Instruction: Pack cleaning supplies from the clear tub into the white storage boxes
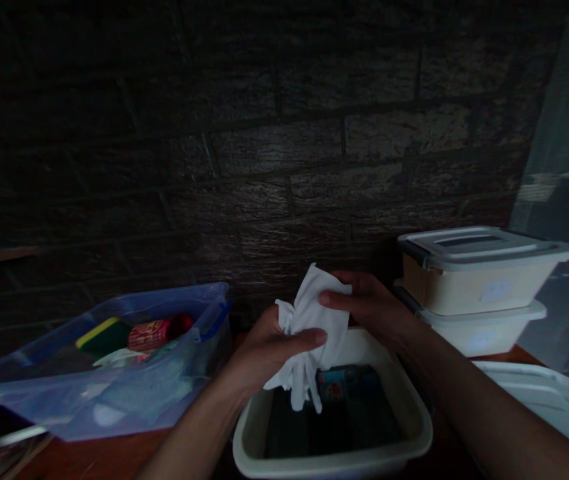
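Observation:
A thin white cloth or tissue (317, 317), crumpled with loose strips hanging at its lower end, is held up between both hands. My left hand (277, 347) grips its lower left part with the thumb laid across the front. At the upper right, my right hand (357, 300) pinches the edge between thumb and fingers. Beneath the hands stands an open cream plastic bin (244, 443). Dark items (349, 407) lie inside it, one with a blue printed label; their kind is too dim to make out.
To the left stands a translucent blue bin (149, 400) with a yellow-green sponge (104, 335) and a red patterned cylinder (159, 331). Two lidded boxes (484, 280) are stacked at the right, near a loose white lid (549, 400). A dark brick wall (284, 167) rises behind the wooden table (109, 457).

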Action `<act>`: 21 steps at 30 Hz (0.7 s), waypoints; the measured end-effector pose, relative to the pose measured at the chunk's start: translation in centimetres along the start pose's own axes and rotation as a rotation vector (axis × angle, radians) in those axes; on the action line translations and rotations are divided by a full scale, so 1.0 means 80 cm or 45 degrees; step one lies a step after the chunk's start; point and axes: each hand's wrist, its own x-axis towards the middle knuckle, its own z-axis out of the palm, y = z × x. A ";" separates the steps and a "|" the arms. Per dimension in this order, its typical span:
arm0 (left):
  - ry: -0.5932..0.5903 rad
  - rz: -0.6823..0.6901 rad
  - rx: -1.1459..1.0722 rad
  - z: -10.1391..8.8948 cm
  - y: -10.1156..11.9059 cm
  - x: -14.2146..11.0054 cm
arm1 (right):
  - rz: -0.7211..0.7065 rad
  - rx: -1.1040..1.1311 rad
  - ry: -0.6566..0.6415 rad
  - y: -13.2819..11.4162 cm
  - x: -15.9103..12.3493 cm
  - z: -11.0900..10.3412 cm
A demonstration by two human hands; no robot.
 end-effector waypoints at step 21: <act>-0.006 -0.072 0.378 -0.019 -0.002 0.002 | -0.050 0.337 0.476 -0.025 0.001 -0.021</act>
